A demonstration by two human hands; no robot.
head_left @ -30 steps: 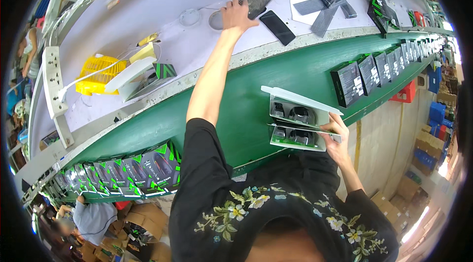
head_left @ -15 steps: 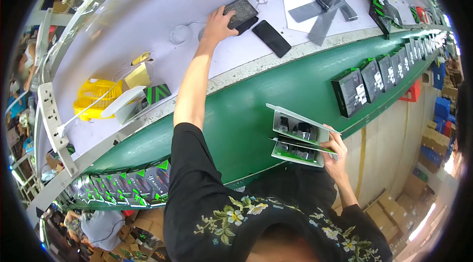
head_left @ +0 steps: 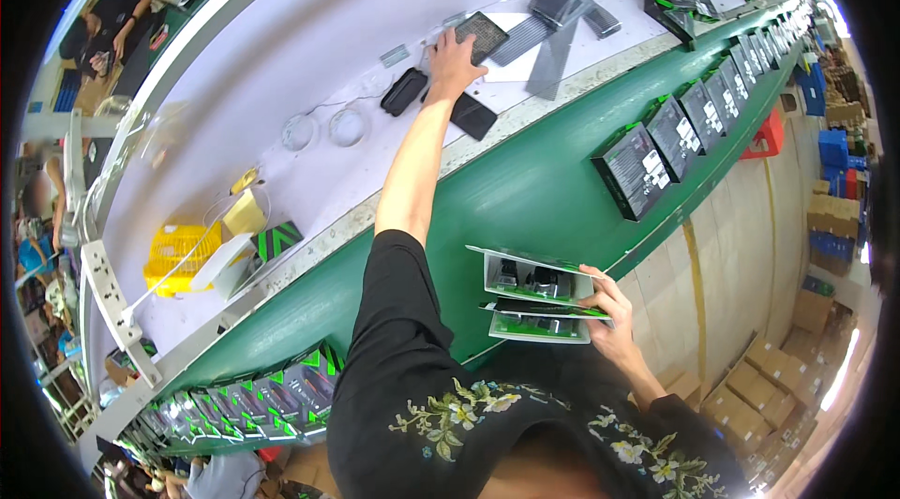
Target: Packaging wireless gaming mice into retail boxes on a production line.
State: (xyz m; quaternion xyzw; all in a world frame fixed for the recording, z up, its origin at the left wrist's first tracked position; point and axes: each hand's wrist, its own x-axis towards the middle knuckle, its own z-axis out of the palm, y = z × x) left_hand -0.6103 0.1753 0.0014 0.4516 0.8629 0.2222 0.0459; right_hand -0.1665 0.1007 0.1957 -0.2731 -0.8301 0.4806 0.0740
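Note:
My left hand reaches across to the white bench, its fingers gripping the near left edge of a flat dark block with a speckled top. Just left of that hand is a black oblong case, and below the hand lies a black smartphone. Close to my body, my right hand pinches the right ends of two open packaging boxes, one stacked over the other. Dark items sit inside them, too small to name, with green edging showing.
A green conveyor belt runs between me and the bench. Black boxes stand along its right side, with more green-and-black packs at lower left. Grey strips, a yellow basket and a power strip are around.
My left hand has shifted the speckled block rightward, away from the black case it lay over. My right hand still holds the two boxes. The whole view has turned somewhat.

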